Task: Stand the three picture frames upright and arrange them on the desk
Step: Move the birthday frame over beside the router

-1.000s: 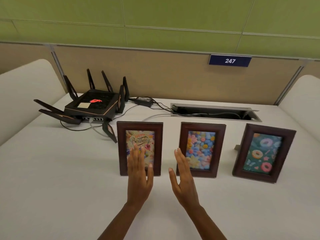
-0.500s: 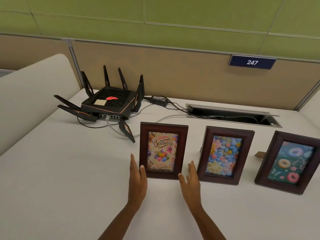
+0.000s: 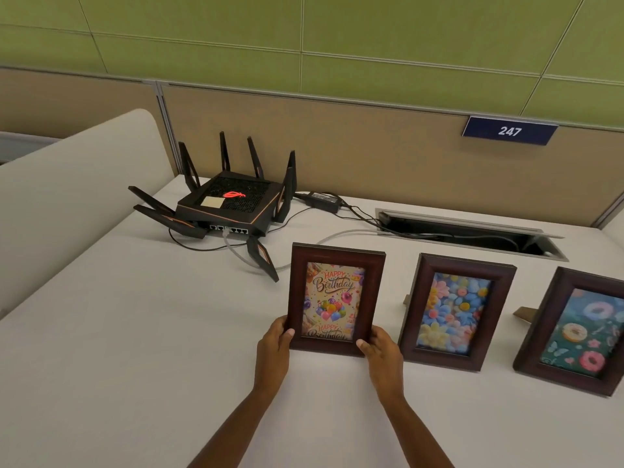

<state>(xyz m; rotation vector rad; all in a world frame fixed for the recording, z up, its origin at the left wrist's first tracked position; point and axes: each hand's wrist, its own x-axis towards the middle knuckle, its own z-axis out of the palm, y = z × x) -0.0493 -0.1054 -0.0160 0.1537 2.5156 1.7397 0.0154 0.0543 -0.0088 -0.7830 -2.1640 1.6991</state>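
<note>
Three dark wooden picture frames stand upright in a row on the white desk (image 3: 118, 349). The birthday frame (image 3: 336, 298) is the leftmost. My left hand (image 3: 273, 346) grips its lower left corner and my right hand (image 3: 381, 349) grips its lower right corner, thumbs on the front. The flower frame (image 3: 456, 309) stands to its right, and the doughnut frame (image 3: 580, 329) is at the right edge, partly cut off. Both show a back stand behind them.
A black router (image 3: 233, 204) with several antennas sits at the back left, one antenna reaching close to the birthday frame. Its cables run to a power adapter (image 3: 320, 199) and an open cable slot (image 3: 466, 234). Partition walls close the back and left sides.
My hands went from open in front of the frames to gripping the birthday frame's lower corners. The view shifted left, so the frames now sit further right.
</note>
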